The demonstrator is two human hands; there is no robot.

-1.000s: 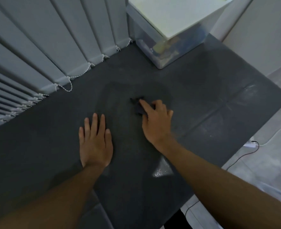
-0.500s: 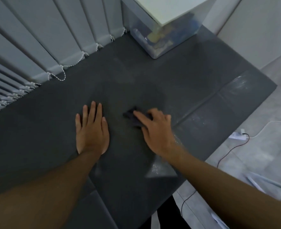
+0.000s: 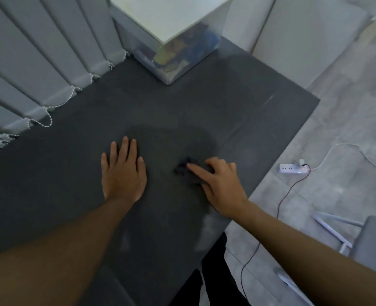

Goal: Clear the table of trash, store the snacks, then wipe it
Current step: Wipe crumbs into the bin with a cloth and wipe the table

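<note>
Dark grey table fills the middle of the frame, running from lower left to right of centre.

Left hand: centre of the frame, palm down, flat on the tabletop. Fingers straight and close together, thumb alongside. Holds nothing.

Right hand: right of centre, just beside the table's near edge. It presses down on a small dark cloth. Index finger stretched straight across the cloth; other fingers lie over it, slightly bent at the knuckles. Most of the cloth is hidden under the hand; a crumpled end shows past the fingertips, toward the left hand. Cloth and left hand are apart, with bare tabletop between them.

Cloth sits inside a darker, rounded patch of the tabletop, which spreads above both hands.

Translucent storage box with a white lid: top centre, on the far corner of the table, lid on. Coloured items show through its wall, too blurred to identify.

Grey vertical blinds with a bead chain along their lower ends: upper left, along the table's far edge.

White power strip on the grey floor at right, with a white cable and a thin dark cable plugged in.
</note>
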